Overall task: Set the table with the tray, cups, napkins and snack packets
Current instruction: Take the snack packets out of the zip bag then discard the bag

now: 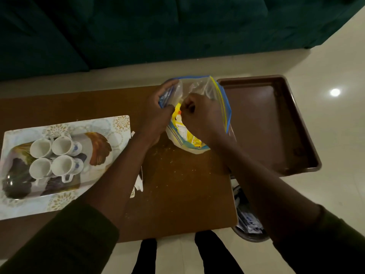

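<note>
A clear zip bag with a blue and yellow seal stands open on the brown table. My left hand grips the bag's left rim. My right hand reaches inside the mouth, fingers closed on a yellow snack packet. More yellow packets show through the bag's bottom. A patterned tray at the left carries several white cups, some with blue flower prints. A brown tray sits at the right, overhanging the table's edge.
Crumbs are scattered over the table's middle. White napkin edges poke out beside the patterned tray. A bin with wrappers stands on the pale floor under the right corner. A dark green sofa runs along the far side.
</note>
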Action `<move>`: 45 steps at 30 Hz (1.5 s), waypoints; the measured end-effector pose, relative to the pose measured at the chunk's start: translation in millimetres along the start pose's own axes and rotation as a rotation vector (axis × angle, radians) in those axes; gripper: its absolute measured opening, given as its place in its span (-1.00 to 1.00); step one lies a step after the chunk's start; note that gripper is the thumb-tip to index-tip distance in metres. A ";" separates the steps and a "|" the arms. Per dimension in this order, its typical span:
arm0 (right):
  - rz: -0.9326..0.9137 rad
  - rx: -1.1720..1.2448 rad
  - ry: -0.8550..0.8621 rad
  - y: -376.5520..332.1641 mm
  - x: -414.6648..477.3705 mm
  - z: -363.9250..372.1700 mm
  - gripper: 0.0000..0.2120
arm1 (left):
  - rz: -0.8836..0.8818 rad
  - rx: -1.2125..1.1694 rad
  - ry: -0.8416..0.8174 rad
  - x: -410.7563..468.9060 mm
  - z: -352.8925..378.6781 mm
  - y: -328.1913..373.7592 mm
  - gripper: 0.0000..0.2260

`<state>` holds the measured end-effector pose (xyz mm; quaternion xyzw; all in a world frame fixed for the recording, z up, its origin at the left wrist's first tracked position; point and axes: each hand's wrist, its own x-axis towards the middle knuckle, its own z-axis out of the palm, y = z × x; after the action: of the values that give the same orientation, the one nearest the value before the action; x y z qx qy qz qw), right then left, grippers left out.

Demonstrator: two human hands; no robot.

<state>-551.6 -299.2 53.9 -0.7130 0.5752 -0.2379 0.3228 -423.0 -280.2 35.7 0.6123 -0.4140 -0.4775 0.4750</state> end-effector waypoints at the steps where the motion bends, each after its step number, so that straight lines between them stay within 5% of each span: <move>1: 0.133 -0.036 -0.109 3.7 3.1 5.6 -0.81 | -0.001 -0.001 0.003 -0.8 0.0 -0.3 -0.40; 4: 0.400 0.000 -0.309 12.0 9.7 19.3 -0.37 | 0.003 -0.002 -0.029 -4.9 1.5 -1.8 -0.39; 6: 0.461 0.003 -0.354 12.9 12.1 29.2 -0.29 | 0.009 0.004 -0.059 -6.6 1.7 -2.9 -0.38; 15: 0.439 -0.266 -0.395 22.2 8.7 41.7 -0.46 | -0.003 0.008 -0.054 -19.5 1.4 -6.0 -0.32; 20: 0.243 -0.503 -0.483 22.9 11.2 12.3 -0.71 | -0.022 0.025 -0.005 -15.6 6.1 -8.2 -0.35; 28: -0.036 -0.699 -0.561 -40.0 57.0 -97.5 -0.52 | -0.009 0.047 0.104 -7.1 11.4 -8.0 -0.40; 31: 0.010 -0.667 -0.510 -33.4 70.1 -142.4 -0.51 | 0.030 0.096 0.084 -7.4 12.0 -8.6 -0.33; 37: 0.352 -0.169 -0.495 48.1 84.6 -204.9 -0.58 | -0.059 0.105 0.244 4.6 6.8 -11.3 -0.34; 40: 0.355 -0.524 -0.528 103.5 87.8 -219.6 -0.65 | -0.083 0.161 0.258 7.1 9.9 -11.9 -0.33; 42: 0.324 -0.745 -0.699 127.4 82.6 -204.9 -0.61 | -0.079 0.160 0.251 9.1 17.1 -11.6 -0.35; 45: 0.303 -0.777 -0.925 155.3 78.1 -169.2 -0.56 | -0.007 0.135 0.211 14.9 33.5 -7.2 -0.34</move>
<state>-757.8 -427.0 52.2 -0.7180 0.5152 0.3707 0.2857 -452.4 -299.4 22.7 0.6911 -0.3907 -0.3832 0.4721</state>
